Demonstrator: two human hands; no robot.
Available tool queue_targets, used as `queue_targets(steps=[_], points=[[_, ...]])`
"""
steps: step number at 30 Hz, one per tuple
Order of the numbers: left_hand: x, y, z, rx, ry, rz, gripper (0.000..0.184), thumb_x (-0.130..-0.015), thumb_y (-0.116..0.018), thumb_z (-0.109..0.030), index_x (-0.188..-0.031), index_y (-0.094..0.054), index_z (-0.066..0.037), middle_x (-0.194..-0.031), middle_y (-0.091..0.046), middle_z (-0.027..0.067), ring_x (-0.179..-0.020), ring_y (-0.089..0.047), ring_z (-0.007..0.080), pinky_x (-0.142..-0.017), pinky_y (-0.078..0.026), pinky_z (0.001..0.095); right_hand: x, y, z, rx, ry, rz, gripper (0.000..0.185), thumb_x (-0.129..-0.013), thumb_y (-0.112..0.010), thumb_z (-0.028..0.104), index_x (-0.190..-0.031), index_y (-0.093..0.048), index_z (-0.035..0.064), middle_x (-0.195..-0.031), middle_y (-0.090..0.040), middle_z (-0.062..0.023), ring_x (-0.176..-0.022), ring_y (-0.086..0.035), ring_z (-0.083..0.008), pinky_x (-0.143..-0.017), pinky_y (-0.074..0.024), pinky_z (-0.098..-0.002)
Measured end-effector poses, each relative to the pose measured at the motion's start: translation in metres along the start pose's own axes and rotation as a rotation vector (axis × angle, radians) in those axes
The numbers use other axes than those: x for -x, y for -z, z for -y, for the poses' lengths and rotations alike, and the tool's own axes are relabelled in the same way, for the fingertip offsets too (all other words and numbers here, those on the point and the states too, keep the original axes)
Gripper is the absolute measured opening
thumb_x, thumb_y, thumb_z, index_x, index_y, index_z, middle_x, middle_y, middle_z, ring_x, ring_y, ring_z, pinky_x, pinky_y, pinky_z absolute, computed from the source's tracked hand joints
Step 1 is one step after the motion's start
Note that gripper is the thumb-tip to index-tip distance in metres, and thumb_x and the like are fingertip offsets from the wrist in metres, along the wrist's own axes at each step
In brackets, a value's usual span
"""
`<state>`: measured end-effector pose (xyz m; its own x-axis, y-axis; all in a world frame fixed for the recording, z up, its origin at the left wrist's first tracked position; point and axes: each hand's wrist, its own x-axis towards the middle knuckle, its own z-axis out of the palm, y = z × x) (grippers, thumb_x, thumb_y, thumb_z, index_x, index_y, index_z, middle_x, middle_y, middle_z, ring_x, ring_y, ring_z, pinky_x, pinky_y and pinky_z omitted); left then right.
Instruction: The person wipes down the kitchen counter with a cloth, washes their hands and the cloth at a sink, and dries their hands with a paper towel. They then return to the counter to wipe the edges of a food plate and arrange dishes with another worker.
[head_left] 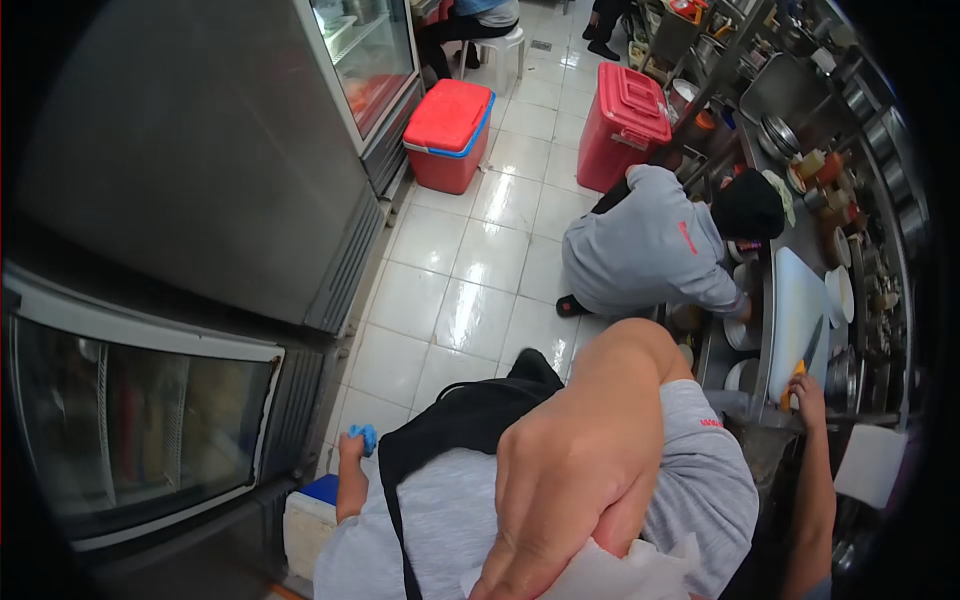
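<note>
My right hand (560, 490) is raised close to the camera with the elbow bent. Its fingers are closed on a white paper tissue (640, 575); the fingertips lie partly out of frame at the bottom. Lower on the left side, my left hand (353, 443) hangs beside the black apron (460, 420), closed around a crumpled blue thing (366, 438), perhaps a cloth or glove. On the right, another person's hand (805, 393) grips the orange handle of a knife (815, 340) over a white cutting board (798, 310).
A person in a grey shirt (640, 240) bends at the counter. A red cooler (450, 130) and a red lidded bin (620, 125) stand on the tiled floor (480, 260). Fridges (150, 420) line the left. Beside me is a blue-lidded white box (308, 530). Farther off, someone sits on a stool (500, 45).
</note>
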<state>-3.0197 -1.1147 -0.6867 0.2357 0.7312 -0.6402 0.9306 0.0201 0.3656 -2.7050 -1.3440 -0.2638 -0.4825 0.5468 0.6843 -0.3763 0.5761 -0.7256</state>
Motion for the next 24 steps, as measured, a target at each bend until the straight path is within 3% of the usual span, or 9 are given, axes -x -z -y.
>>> queue_targets(steps=[5, 10, 15, 18, 20, 22, 24], points=[[-0.043, -0.046, 0.017, -0.057, 0.032, 0.001, 0.038, -0.060, -0.052, -0.012, -0.093, -0.049, 0.007, -0.091, -0.055, 0.0241, -0.088, -0.055, 0.0319, -0.076, -0.043, 0.0366, 0.022, 0.054, 0.004, 0.068, 0.051, 0.004, 0.056, -0.082, -0.044, 0.036, -0.112, -0.040, -0.0117, -0.110, -0.044, -0.0254, -0.098, -0.048, -0.0335, -0.079, -0.0399, -0.0353], [-0.091, -0.073, -0.037, -0.083, 0.061, -0.004, 0.040, -0.059, -0.053, -0.014, -0.093, -0.049, 0.008, -0.093, -0.054, 0.0251, -0.089, -0.054, 0.0330, -0.077, -0.042, 0.0370, 0.057, 0.127, 0.025, 0.199, 0.134, 0.008, 0.056, -0.083, -0.045, 0.033, -0.115, -0.035, -0.0114, -0.115, -0.039, -0.0279, -0.104, -0.042, -0.0366, -0.083, -0.0359, -0.0398], [-0.141, -0.072, -0.146, -0.103, 0.024, 0.009, 0.042, -0.058, -0.054, -0.015, -0.093, -0.050, 0.008, -0.094, -0.054, 0.0261, -0.091, -0.053, 0.0341, -0.078, -0.041, 0.0374, 0.096, 0.198, 0.063, 0.426, 0.282, -0.014, 0.056, -0.083, -0.047, 0.029, -0.119, -0.031, -0.0112, -0.120, -0.034, -0.0303, -0.110, -0.037, -0.0397, -0.088, -0.0320, -0.0443], [-0.164, -0.056, -0.239, -0.091, -0.030, 0.026, 0.043, -0.058, -0.055, -0.017, -0.093, -0.050, 0.008, -0.095, -0.053, 0.0267, -0.092, -0.053, 0.0347, -0.079, -0.041, 0.0377, 0.125, 0.236, 0.101, 0.490, -0.256, -0.002, 0.071, -0.076, -0.052, 0.045, -0.117, -0.034, -0.0106, -0.118, -0.037, -0.0239, -0.102, -0.040, -0.0363, -0.086, -0.0312, -0.0447], [-0.177, -0.057, -0.296, -0.071, -0.064, -0.060, 0.040, -0.059, -0.054, -0.014, -0.093, -0.050, 0.005, -0.093, -0.055, 0.0243, -0.089, -0.054, 0.0337, -0.077, -0.042, 0.0374, 0.135, 0.258, 0.105, 0.442, -0.258, -0.150, 0.068, -0.076, -0.053, 0.045, -0.117, -0.036, -0.0059, -0.117, -0.037, -0.0237, -0.101, -0.040, -0.0373, -0.085, -0.0308, -0.0461], [-0.196, -0.060, -0.333, -0.019, -0.142, -0.100, 0.039, -0.059, -0.054, -0.014, -0.093, -0.050, 0.004, -0.092, -0.055, 0.0239, -0.089, -0.054, 0.0336, -0.077, -0.042, 0.0372, 0.141, 0.287, 0.108, 0.387, -0.150, -0.131, 0.062, -0.077, -0.052, 0.045, -0.118, -0.038, 0.0004, -0.116, -0.037, -0.0237, -0.100, -0.040, -0.0384, -0.084, -0.0307, -0.0474], [-0.206, -0.060, -0.370, -0.005, -0.186, -0.108, 0.039, -0.059, -0.055, -0.015, -0.093, -0.051, 0.004, -0.092, -0.055, 0.0235, -0.089, -0.054, 0.0335, -0.076, -0.042, 0.0371, 0.149, 0.326, 0.107, 0.338, 0.071, 0.036, 0.055, -0.078, -0.050, 0.044, -0.119, -0.040, 0.0084, -0.117, -0.037, -0.0239, -0.100, -0.040, -0.0398, -0.082, -0.0308, -0.0486]])
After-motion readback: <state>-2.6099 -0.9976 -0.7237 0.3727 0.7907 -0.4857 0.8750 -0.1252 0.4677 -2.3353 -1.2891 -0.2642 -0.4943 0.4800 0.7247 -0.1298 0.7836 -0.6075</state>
